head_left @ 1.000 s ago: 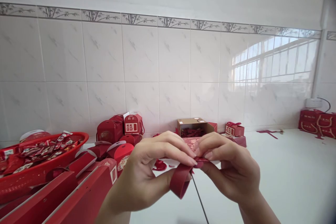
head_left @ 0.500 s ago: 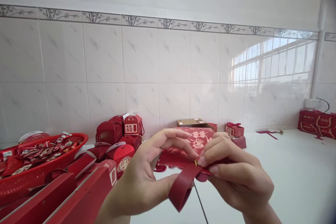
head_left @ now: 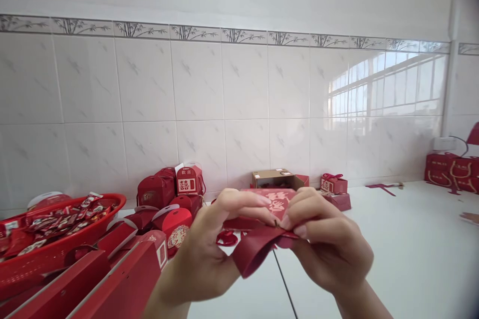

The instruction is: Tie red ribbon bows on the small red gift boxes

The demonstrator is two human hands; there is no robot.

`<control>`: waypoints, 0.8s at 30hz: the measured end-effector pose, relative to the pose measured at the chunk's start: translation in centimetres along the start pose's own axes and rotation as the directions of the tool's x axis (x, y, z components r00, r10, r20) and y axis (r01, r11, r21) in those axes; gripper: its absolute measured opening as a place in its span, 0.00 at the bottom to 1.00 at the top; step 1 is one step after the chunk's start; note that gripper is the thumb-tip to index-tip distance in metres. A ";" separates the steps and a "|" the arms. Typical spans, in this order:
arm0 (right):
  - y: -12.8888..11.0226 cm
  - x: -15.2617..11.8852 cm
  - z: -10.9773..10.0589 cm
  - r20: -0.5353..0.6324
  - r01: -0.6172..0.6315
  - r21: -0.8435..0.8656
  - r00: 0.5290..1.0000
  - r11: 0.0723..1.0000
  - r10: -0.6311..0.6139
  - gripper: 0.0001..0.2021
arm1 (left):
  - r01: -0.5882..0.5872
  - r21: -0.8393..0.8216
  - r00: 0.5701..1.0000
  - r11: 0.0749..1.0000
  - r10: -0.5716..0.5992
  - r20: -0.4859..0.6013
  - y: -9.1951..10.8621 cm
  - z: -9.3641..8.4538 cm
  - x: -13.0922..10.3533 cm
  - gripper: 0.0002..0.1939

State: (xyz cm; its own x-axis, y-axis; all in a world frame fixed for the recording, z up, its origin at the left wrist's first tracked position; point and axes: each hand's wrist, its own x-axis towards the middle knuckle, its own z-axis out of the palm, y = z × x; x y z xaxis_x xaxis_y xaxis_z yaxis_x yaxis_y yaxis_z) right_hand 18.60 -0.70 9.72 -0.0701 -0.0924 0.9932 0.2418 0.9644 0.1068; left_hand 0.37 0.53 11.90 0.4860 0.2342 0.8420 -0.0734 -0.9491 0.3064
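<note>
Both hands hold a red gift box [head_left: 275, 200] with pale characters printed on it, raised above the table in the middle. A wide dark red ribbon [head_left: 254, 251] loops down from its near edge. My left hand [head_left: 209, 246] curls around the left side, fingers bent over the box and thumb beside the loop. My right hand [head_left: 331, 244] pinches the near right edge, where the ribbon meets the box. A tiny dark piece pokes up between the fingertips; what it is cannot be made out. The palms' inner sides are partly hidden.
A red plastic basket [head_left: 119, 202] of wrapped sweets stands at the left, beside several red boxes [head_left: 155, 192]. An open cardboard carton [head_left: 271, 175] sits by the tiled wall. Farther right are a ribbon-tied box [head_left: 334, 184], a loose ribbon [head_left: 381, 188] and red bags [head_left: 441, 170].
My hands have shifted slightly left, and the box is tilted flatter. The ribbon loop has moved up and left. A brownish shape and a red thing have appeared at the right edge.
</note>
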 end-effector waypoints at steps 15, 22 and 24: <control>0.4 0.0 0.7 0.036 -0.143 0.117 0.989 0.983 0.140 0.21 | -0.165 0.179 0.980 0.970 0.181 -0.080 -0.2 0.8 0.2 0.23; 0.3 -0.5 1.6 -0.064 -0.301 -0.002 0.952 0.954 0.300 0.16 | 0.133 0.108 0.975 0.985 -0.111 -0.193 -0.4 1.3 0.3 0.16; 0.5 -0.7 2.0 -0.088 -0.366 -0.017 0.927 0.930 0.364 0.12 | 0.225 0.122 0.961 0.967 -0.199 -0.191 -0.8 1.2 0.5 0.14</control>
State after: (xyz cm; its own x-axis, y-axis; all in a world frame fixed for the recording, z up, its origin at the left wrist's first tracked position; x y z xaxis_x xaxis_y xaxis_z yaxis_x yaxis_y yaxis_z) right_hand 16.81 0.36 9.00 0.1084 0.2430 0.9639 0.2673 0.9268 -0.2637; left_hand 1.76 1.18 11.51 0.3154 0.4545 0.8331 0.1446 -0.8906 0.4311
